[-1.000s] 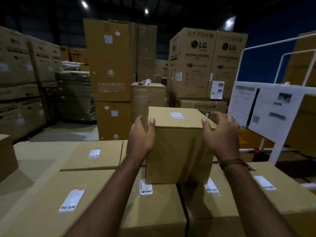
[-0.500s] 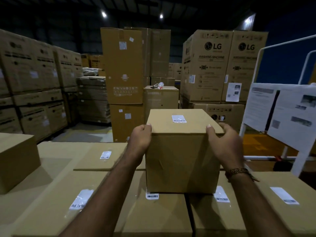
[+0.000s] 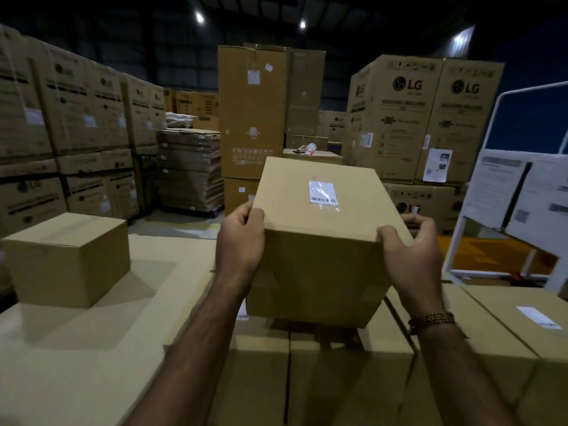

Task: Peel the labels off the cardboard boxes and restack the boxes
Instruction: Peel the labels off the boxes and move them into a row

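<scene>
Plain brown cardboard box (image 3: 319, 272) gripped at both sides, left hand (image 3: 239, 244) and right hand (image 3: 412, 256) curled round its top edges, glossy white barcode label (image 3: 322, 193) on its flat lid

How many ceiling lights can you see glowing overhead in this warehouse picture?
2: one ceiling light above the left-hand stacks, the other to its right, over the tall middle stack. Others may be hidden.

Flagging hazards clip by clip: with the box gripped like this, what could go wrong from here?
1. The left hand and right hand grip the held box only at its upper corners, so it could slip or tilt.
2. Its label is still on; restacking now may skip the peel.
</scene>
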Available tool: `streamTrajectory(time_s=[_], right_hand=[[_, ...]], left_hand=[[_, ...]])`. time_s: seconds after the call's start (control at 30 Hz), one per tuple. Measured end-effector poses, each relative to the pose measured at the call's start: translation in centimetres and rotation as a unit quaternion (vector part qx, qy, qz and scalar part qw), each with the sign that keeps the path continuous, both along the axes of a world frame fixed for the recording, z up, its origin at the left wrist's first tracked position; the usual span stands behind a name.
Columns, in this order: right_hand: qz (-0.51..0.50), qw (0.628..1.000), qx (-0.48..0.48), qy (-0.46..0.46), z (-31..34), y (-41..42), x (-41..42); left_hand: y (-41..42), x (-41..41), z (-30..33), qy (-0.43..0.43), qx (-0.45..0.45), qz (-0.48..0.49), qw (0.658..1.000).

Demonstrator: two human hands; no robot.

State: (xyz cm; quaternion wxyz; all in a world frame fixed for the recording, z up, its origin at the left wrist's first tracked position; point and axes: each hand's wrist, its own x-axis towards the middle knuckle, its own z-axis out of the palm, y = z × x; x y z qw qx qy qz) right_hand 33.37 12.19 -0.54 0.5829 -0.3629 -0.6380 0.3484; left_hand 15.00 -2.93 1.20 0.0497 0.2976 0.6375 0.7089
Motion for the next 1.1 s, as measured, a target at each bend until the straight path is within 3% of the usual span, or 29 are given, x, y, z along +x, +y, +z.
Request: streamTrajectory(time_s=[0.2, 0.5, 1.1], right_hand=[[-0.029, 0.999, -0.016, -0.004, -1.8, -12.2, -3.1], [0.037, 0.998, 0.015, -0.049, -4.4, -28.1, -6.3], [0.113, 0.989, -0.005, -0.096, -9.6, -43.9, -6.8]], left_hand=[[-13.0, -3.4, -1.9, -0.009, 0.020, -0.002, 1.000], [-29.4, -6.7, -5.9, -0.036, 0.011, 0.065, 0.997], [-46.3, -5.6, -12.3, -0.081, -0.010, 0.155, 0.985]])
